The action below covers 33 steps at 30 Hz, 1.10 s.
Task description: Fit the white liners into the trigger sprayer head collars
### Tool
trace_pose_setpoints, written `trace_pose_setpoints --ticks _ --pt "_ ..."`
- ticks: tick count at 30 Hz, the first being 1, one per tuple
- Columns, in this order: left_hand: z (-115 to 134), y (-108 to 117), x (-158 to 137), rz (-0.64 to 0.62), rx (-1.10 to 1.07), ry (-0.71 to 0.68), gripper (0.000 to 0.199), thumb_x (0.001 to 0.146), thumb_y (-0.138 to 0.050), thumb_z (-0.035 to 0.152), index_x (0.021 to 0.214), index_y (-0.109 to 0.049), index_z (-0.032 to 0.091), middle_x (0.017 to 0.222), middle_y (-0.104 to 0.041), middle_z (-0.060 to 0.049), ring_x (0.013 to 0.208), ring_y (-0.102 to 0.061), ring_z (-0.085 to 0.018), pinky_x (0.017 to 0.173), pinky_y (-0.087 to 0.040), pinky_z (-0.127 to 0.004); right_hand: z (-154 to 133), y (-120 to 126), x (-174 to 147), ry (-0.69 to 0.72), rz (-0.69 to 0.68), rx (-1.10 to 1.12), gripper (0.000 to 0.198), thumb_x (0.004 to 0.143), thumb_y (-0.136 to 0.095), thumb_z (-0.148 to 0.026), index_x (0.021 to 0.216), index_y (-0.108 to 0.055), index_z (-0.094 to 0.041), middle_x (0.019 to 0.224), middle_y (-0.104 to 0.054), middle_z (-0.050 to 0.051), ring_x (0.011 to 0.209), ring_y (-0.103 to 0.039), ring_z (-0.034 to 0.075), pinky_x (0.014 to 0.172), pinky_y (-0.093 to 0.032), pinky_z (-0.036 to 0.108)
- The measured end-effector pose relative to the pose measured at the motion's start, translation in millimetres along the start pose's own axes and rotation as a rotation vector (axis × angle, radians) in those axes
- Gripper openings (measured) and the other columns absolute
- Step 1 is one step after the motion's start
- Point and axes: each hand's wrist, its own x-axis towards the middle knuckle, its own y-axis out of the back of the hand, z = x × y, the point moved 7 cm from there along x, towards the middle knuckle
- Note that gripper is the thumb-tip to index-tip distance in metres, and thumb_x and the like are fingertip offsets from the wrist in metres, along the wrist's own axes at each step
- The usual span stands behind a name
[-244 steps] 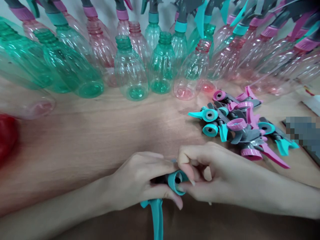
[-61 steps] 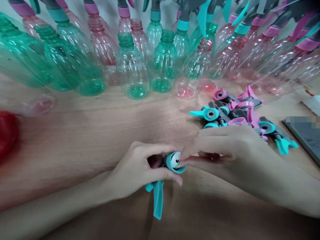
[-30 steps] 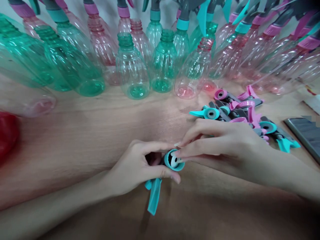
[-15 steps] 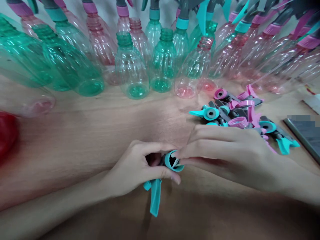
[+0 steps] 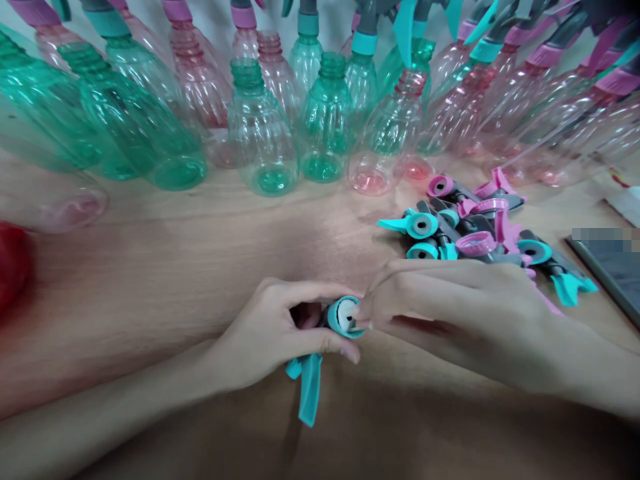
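My left hand [image 5: 285, 327] is wrapped round a spray trigger head [image 5: 311, 387] with a grey body and a turquoise collar and lever. The collar's open end faces up and to the right, and the lever hangs down below my thumb. Inside the collar sits a white sealing washer [image 5: 346, 315] with a small dark hole. My right hand [image 5: 440, 313] has its fingers pinched together, the tips at the right edge of the washer inside the collar. Its fingertips partly hide the washer's edge.
Right of centre lies a pile of loose pink, turquoise and grey trigger heads [image 5: 477, 243]. Green and pink clear bottles [image 5: 327, 120] stand along the back, several with trigger heads fitted. A dark flat device [image 5: 607, 267] lies at the right, a red object [image 5: 15, 267] at the left edge.
The white washer, tilted in the collar before, now lies flatter with its face and hole showing. My right fingertips have shifted slightly right; my left hand keeps its hold.
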Motion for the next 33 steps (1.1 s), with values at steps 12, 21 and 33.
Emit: trace_pose_setpoints --ticks 12,21,33 --pt "5 -3 2 -0.033 0.021 -0.03 0.021 0.066 -0.08 0.032 0.079 -0.071 0.019 0.051 -0.037 0.009 0.05 -0.03 -0.006 0.044 -0.026 -0.016 14 -2 16 -0.154 -0.063 0.16 0.008 0.079 -0.068 -0.011 0.073 -0.063 -0.014 0.062 -0.062 -0.006 0.053 -0.052 0.003 0.053 -0.037 0.014" --pt "3 -4 0 -0.048 -0.007 -0.01 0.021 0.067 -0.079 0.034 0.08 -0.07 0.02 0.054 -0.039 0.008 0.051 -0.031 -0.006 0.045 -0.028 -0.016 19 0 17 -0.221 -0.143 0.075 0.011 0.076 -0.07 -0.014 0.073 -0.061 -0.018 0.068 -0.064 -0.008 0.059 -0.055 0.005 0.052 -0.036 0.016" --pt "2 -2 -1 -0.037 -0.007 0.024 0.015 0.069 -0.077 0.03 0.07 -0.069 0.016 0.053 -0.044 0.007 0.051 -0.037 -0.008 0.046 -0.031 -0.016 -3 -11 5 -0.203 -0.128 0.041 0.005 0.088 -0.052 -0.017 0.087 -0.053 -0.021 0.077 -0.058 -0.003 0.062 -0.05 0.01 0.05 -0.033 0.023"
